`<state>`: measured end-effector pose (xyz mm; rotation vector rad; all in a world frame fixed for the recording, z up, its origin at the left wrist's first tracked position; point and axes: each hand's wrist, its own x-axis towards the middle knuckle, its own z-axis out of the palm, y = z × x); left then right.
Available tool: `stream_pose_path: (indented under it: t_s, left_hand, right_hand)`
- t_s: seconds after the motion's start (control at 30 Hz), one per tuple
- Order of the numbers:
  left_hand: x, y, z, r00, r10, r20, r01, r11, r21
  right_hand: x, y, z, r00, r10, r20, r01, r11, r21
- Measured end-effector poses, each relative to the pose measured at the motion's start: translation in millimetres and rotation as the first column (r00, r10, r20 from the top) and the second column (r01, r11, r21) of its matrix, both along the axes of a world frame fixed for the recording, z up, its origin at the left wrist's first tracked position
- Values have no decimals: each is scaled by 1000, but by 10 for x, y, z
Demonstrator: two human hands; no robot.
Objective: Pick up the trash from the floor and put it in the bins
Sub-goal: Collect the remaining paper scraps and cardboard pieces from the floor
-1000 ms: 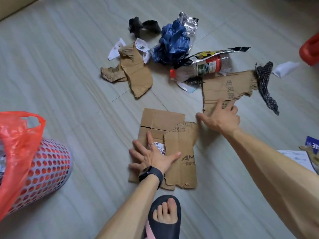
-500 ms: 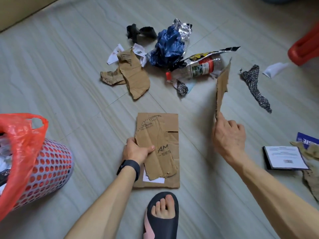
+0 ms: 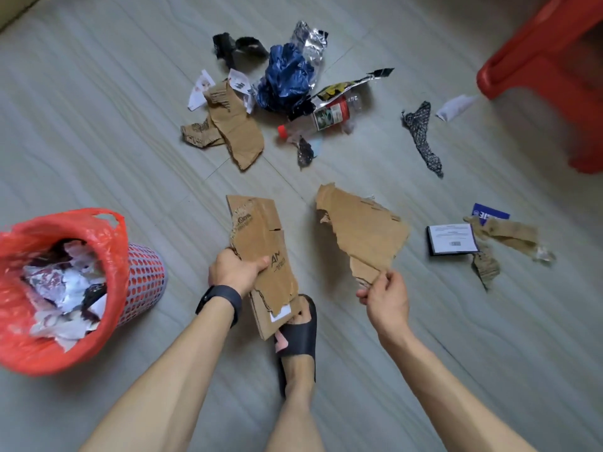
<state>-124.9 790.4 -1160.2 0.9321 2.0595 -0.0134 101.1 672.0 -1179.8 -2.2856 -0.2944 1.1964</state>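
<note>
My left hand (image 3: 235,269) grips a stack of two brown cardboard pieces (image 3: 264,252), lifted off the floor above my sandalled foot (image 3: 298,334). My right hand (image 3: 385,296) pinches the lower corner of a torn cardboard piece (image 3: 362,231), also held in the air. A perforated bin (image 3: 143,282) lined with a red plastic bag (image 3: 62,295) stands at the left, part full of crumpled paper. More trash lies ahead on the floor: torn cardboard (image 3: 233,125), a blue plastic bag (image 3: 285,78), a plastic bottle (image 3: 321,120) and foil wrappers (image 3: 310,39).
A dark patterned cloth strip (image 3: 421,138) and a white paper scrap (image 3: 455,107) lie at the right. A black card with a white label (image 3: 452,239) and brown crumpled paper (image 3: 504,238) sit further right. A red plastic stool (image 3: 548,70) stands at the top right.
Both hands have lifted their cardboard off the floor and drawn back toward me. The right-hand piece has turned from edge-on to flat. The view has shifted, so the bin's inside shows.
</note>
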Motion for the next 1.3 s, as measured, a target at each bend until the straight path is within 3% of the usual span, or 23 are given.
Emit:
stream_pose_path:
  t_s: [0.13,0.37,0.6,0.87,1.0,1.2,1.3]
  left_hand:
    - [-55,-165,949,999,-31,-26,30,999,-43]
    - [63,172,3259,997,-77,0,77,992,-98]
    - [479,910,4920,992,-123,39,123,992,9]
    - [1717,1975,5368,986,-160,37,158,986,51]
    - [2515,2543,5250,979,-196,57,191,978,81]
    - [3699,3490,4965,947,-322,-18,322,943,87]
    - [4289,3925,4776,918,-394,51,391,919,50]
  right_hand:
    - [-31,-303,1036,995,-45,-93,35,994,-104]
    - [333,-124,3567,997,-6,-72,-7,984,-176]
    - [796,506,5107,996,-84,-33,81,992,-100]
    - [1518,1249,5376,934,-313,-173,313,949,-31]
    - [2161,1778,5200,926,-329,-184,319,944,-87]
    - [3276,2749,5012,924,-348,-157,349,937,-22]
    - [3776,3206,4977,928,-343,-146,349,937,22]
